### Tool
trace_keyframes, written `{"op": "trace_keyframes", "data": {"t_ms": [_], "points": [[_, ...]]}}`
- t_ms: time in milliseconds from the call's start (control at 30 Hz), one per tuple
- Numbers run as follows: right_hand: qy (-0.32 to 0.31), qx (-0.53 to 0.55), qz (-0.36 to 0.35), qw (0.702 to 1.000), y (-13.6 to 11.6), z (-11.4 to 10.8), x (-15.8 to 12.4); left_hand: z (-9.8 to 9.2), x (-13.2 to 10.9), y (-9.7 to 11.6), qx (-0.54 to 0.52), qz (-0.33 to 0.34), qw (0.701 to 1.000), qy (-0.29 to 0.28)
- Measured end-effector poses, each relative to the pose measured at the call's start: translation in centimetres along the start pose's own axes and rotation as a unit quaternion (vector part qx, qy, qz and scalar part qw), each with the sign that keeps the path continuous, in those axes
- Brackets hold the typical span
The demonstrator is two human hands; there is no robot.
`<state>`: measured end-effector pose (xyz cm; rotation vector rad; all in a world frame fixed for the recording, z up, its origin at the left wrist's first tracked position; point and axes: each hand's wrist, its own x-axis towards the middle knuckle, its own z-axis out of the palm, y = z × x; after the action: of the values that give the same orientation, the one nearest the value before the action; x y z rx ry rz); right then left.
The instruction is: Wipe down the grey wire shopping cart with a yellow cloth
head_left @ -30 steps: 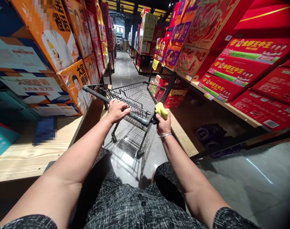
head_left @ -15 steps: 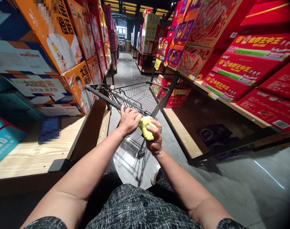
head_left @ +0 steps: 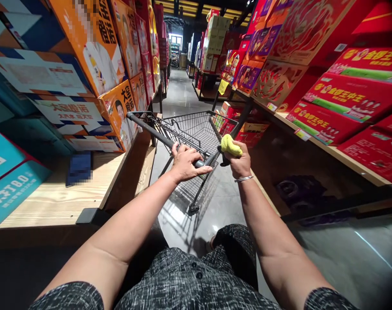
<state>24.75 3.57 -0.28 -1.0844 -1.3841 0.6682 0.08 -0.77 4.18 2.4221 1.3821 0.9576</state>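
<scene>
Two hands on shopping cart handle, head view. Left hand wrapped shut round the bar. Right hand clenched on yellow cloth, pressed to the bar's right end, near left hand. Judged partway: cloth at right end only; stretch beyond left hand uncovered.

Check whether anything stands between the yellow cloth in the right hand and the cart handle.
Nothing visible does. The right hand holds the yellow cloth right at the right end of the cart handle. The left hand grips the same handle beside it, apart from the cloth.
</scene>
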Motion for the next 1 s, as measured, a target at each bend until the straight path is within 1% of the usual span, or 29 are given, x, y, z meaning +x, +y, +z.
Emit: {"op": "trace_keyframes", "data": {"t_ms": [100,167,300,367,433,533,667,833,933,1000], "points": [[-0.065,0.045,0.015,0.997,-1.4,0.3,1.3,0.1,0.1,0.0,0.003,-0.004,1.0,0.011],[-0.103,0.048,0.027,0.993,-1.4,0.9,2.4,0.3,0.2,0.0,0.004,-0.003,1.0,0.019],[-0.12,0.029,0.081,0.989,0.4,1.9,5.1,0.4,0.2,0.0,0.001,0.002,1.0,0.024],[-0.138,0.009,0.11,0.984,1.2,2.0,6.0,0.4,0.3,0.0,-0.004,0.003,1.0,0.021],[-0.15,0.001,0.122,0.981,1.7,2.0,6.2,0.3,0.3,-0.1,-0.011,0.005,1.0,0.018],[-0.142,0.018,0.121,0.982,1.9,1.9,5.7,0.1,0.4,-0.7,-0.02,0.011,1.0,0.015],[-0.108,0.002,0.112,0.988,1.7,2.7,4.8,-0.8,0.7,-2.5,-0.03,0.025,0.999,-0.002],[-0.07,-0.044,0.088,0.993,1.3,5.0,4.0,-2.4,1.4,-5.9,-0.043,0.048,0.997,-0.044],[-0.065,-0.061,0.068,0.994,1.3,6.4,3.6,-3.1,1.6,-8.2,-0.049,0.034,0.997,-0.051],[-0.073,-0.071,0.059,0.993,1.4,6.8,3.4,-3.6,1.5,-9.8,-0.048,0.016,0.997,-0.053]]}}
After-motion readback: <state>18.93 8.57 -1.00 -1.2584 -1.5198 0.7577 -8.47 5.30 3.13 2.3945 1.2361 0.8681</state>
